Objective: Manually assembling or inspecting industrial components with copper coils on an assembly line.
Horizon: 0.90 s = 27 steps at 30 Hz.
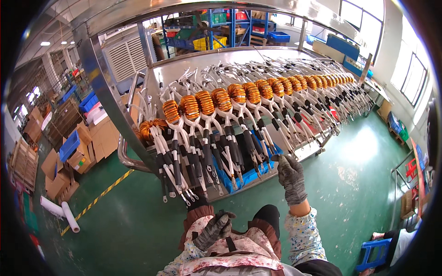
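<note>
A long row of orange wound coils (pixel 216 102) with white sleeved leads and black-tubed ends lies across a steel cart shelf (pixel 184 69). My right hand (pixel 291 177), in a grey knit glove, is raised to the cart's front edge and pinches the metal tip of one lead (pixel 275 157). My left hand (pixel 212 229), also gloved, rests low against my floral apron, fingers curled with nothing visible in them. The hanging lead tips (pixel 184 198) dangle just above my left hand.
A blue tray (pixel 251 177) sits under the leads on the cart's lower level. Green floor surrounds the cart. Cardboard boxes (pixel 83 152) and white rolls (pixel 69 216) lie at left. A blue stool (pixel 375 253) and a seated person's arm are at lower right.
</note>
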Tool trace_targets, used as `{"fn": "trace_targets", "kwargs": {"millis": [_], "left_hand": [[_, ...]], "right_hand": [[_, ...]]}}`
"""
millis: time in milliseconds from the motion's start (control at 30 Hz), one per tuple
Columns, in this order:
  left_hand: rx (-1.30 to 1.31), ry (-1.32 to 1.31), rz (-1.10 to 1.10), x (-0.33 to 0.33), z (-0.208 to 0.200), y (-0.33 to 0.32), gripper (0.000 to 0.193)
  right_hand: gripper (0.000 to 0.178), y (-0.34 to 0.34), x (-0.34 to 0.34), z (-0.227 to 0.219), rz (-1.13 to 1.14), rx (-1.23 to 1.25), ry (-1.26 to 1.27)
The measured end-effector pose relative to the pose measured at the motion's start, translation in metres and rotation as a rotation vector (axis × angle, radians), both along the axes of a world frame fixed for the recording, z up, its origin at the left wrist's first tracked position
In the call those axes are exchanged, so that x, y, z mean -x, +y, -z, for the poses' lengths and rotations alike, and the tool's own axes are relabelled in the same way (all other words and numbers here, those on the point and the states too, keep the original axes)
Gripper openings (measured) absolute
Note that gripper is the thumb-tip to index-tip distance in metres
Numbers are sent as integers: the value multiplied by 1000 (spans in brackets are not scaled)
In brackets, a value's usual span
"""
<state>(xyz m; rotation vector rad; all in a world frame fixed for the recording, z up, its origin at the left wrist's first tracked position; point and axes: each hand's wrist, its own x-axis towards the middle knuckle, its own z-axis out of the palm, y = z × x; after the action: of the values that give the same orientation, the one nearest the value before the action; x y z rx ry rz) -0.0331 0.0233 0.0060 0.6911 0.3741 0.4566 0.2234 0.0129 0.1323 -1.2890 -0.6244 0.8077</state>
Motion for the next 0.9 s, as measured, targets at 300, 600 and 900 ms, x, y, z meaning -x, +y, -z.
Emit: {"fn": "trace_targets", "kwargs": {"millis": [300, 600, 900], "left_hand": [[38, -61, 44, -3, -3, 1, 37], [33, -42, 44, 0, 2, 1, 36], [-6, -42, 19, 6, 22, 3, 33]], "right_hand": [[24, 41, -18, 0, 254, 157, -1341], [27, 50, -61, 10, -472, 59, 1000], [34, 39, -14, -4, -86, 21, 12]]}}
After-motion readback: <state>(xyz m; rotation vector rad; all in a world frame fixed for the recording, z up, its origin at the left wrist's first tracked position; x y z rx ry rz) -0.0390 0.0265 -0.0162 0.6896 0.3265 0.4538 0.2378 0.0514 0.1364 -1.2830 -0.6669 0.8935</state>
